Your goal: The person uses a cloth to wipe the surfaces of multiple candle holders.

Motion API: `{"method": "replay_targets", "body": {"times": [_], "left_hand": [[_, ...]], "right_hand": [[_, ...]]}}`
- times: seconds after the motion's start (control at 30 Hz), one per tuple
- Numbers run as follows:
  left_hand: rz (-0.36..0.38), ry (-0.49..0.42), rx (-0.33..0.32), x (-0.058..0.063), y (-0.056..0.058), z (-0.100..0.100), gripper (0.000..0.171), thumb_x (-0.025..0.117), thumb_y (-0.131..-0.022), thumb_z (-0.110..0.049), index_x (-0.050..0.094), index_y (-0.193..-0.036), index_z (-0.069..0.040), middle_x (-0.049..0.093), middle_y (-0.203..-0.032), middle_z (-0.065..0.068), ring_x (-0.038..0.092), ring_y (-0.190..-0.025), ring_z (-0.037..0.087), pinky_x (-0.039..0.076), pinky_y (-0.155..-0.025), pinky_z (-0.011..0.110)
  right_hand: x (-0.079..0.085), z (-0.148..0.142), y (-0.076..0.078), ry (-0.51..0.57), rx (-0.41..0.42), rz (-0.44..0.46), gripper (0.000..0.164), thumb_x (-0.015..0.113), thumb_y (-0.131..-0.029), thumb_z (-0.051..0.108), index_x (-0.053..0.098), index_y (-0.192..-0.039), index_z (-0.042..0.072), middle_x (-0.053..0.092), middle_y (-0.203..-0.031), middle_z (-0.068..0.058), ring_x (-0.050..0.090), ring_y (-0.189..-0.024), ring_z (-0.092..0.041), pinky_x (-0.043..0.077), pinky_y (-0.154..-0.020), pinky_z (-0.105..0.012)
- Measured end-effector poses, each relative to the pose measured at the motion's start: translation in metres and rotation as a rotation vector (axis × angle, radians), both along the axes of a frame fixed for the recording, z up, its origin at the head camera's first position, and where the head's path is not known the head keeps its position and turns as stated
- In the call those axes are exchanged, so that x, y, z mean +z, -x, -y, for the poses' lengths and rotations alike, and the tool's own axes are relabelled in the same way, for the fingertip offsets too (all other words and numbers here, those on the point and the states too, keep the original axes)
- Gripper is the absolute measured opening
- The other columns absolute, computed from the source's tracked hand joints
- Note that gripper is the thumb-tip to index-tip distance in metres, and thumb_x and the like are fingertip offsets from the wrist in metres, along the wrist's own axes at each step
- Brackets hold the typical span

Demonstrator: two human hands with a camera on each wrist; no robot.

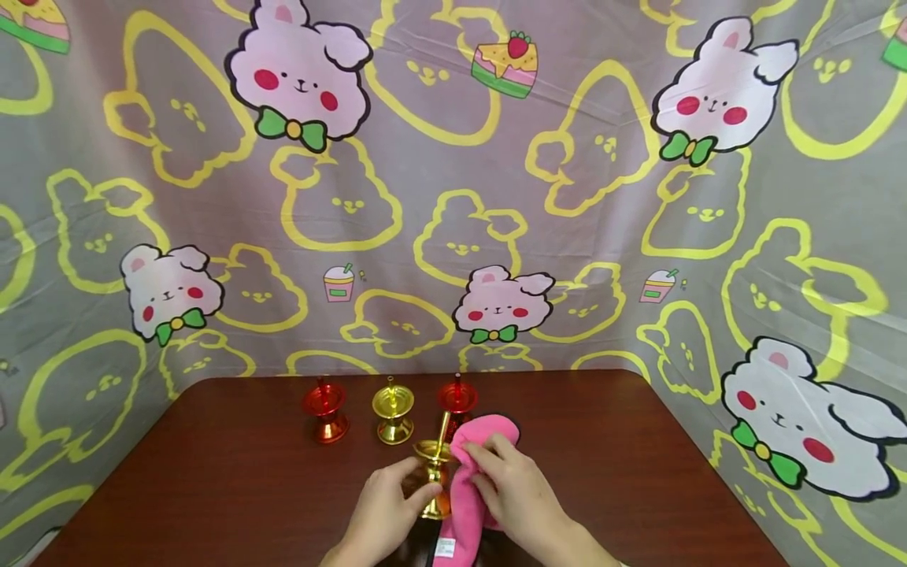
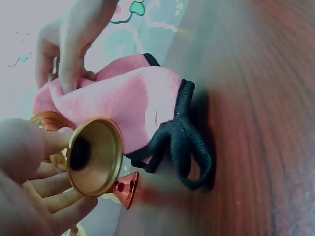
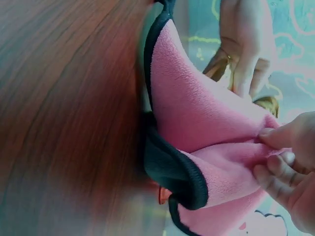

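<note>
My left hand (image 1: 386, 504) grips a shiny gold candle holder (image 1: 434, 508) round its stem, fingers and thumb on either side. It has a shallow dish on top with an upright stick, and a flared foot. In the left wrist view the hollow underside of the foot (image 2: 101, 157) faces the camera, off the table. My right hand (image 1: 520, 488) pinches a pink cloth (image 1: 465, 504) with black edging between thumb and fingers. The cloth hangs down right beside the holder, its upper fold at the dish. A black loop (image 2: 179, 142) dangles from a corner.
Behind my hands stand a red holder (image 1: 329, 413) on the left, a gold one (image 1: 394, 413) in the middle and another red one (image 1: 457, 398), partly hidden by the cloth. The dark wooden table (image 1: 234, 480) ends at a patterned curtain (image 1: 581, 236).
</note>
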State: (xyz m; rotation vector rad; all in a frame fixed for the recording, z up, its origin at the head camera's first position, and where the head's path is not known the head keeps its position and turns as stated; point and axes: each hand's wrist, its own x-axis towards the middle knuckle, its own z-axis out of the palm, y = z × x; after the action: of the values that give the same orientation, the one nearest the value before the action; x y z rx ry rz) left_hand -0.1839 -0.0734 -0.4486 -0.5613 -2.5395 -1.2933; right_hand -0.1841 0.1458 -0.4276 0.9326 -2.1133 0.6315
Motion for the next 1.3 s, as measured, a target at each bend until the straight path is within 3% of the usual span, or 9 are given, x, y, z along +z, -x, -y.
{"method": "replay_targets", "body": {"times": [0.13,0.3,0.5,0.63,0.77,0.97,1.13,1.3], "left_hand": [[0.118,-0.205,-0.060,0.001,0.002,0.006,0.027,0.075,-0.092,-0.022,0.071,-0.110,-0.003,0.072,-0.092,0.001,0.068,-0.085,0.012,0.054,-0.072,0.026],[0.177,-0.348,-0.109,0.001,0.000,0.006,0.037,0.071,-0.094,-0.020,0.067,-0.120,0.006,0.073,-0.105,0.011,0.068,-0.098,0.017,0.054,-0.082,0.026],[0.211,-0.412,-0.200,0.001,0.000,0.000,0.040,0.067,-0.097,-0.018,0.062,-0.127,0.008,0.071,-0.114,0.017,0.065,-0.103,0.010,0.052,-0.086,0.024],[0.233,-0.457,-0.259,0.002,-0.001,-0.003,0.040,0.065,-0.099,-0.014,0.057,-0.129,0.011,0.069,-0.117,0.022,0.065,-0.104,0.011,0.053,-0.086,0.025],[0.256,-0.470,-0.287,0.004,-0.003,-0.006,0.038,0.064,-0.099,-0.013,0.057,-0.128,0.011,0.069,-0.116,0.023,0.066,-0.102,0.011,0.054,-0.084,0.026],[0.228,-0.448,-0.314,0.003,-0.004,-0.007,0.044,0.064,-0.099,-0.012,0.054,-0.134,0.013,0.067,-0.119,0.024,0.066,-0.103,0.011,0.053,-0.085,0.025],[0.191,-0.429,-0.303,0.001,-0.005,-0.007,0.043,0.065,-0.098,-0.013,0.058,-0.133,0.011,0.069,-0.118,0.021,0.067,-0.102,0.012,0.054,-0.084,0.026],[0.180,-0.410,-0.278,0.002,-0.005,-0.007,0.043,0.067,-0.097,-0.016,0.060,-0.132,0.007,0.071,-0.115,0.017,0.067,-0.100,0.012,0.054,-0.083,0.026]], "right_hand": [[-0.003,-0.003,0.003,0.172,0.076,0.082,0.054,0.084,-0.066,-0.016,0.074,-0.114,0.006,0.055,-0.092,0.005,0.053,-0.070,-0.004,0.043,-0.062,-0.010],[-0.010,-0.006,0.004,0.280,0.122,0.192,0.052,0.081,-0.067,-0.020,0.074,-0.113,0.004,0.057,-0.090,0.005,0.052,-0.069,-0.003,0.045,-0.059,-0.014],[-0.011,-0.006,0.000,0.406,0.160,0.409,0.041,0.078,-0.077,-0.012,0.074,-0.115,0.003,0.061,-0.091,0.001,0.057,-0.070,-0.006,0.051,-0.058,-0.024],[-0.010,-0.007,-0.001,0.510,0.199,0.610,0.036,0.075,-0.084,-0.004,0.071,-0.120,0.002,0.064,-0.100,-0.006,0.061,-0.078,-0.010,0.053,-0.067,-0.026],[-0.012,-0.007,-0.001,0.556,0.272,0.727,0.037,0.072,-0.088,-0.001,0.067,-0.124,-0.004,0.063,-0.109,-0.015,0.062,-0.084,-0.011,0.053,-0.073,-0.025],[-0.015,-0.006,-0.001,0.536,0.351,0.736,0.035,0.069,-0.090,-0.001,0.066,-0.124,-0.006,0.062,-0.109,-0.019,0.059,-0.084,-0.009,0.052,-0.068,-0.024],[-0.015,-0.005,-0.001,0.495,0.335,0.691,0.034,0.071,-0.088,-0.001,0.068,-0.122,-0.005,0.063,-0.103,-0.014,0.055,-0.078,-0.007,0.051,-0.063,-0.024],[-0.016,-0.005,-0.001,0.486,0.318,0.714,0.037,0.071,-0.089,-0.001,0.067,-0.125,-0.005,0.064,-0.105,-0.014,0.055,-0.079,-0.007,0.051,-0.063,-0.024]]}}
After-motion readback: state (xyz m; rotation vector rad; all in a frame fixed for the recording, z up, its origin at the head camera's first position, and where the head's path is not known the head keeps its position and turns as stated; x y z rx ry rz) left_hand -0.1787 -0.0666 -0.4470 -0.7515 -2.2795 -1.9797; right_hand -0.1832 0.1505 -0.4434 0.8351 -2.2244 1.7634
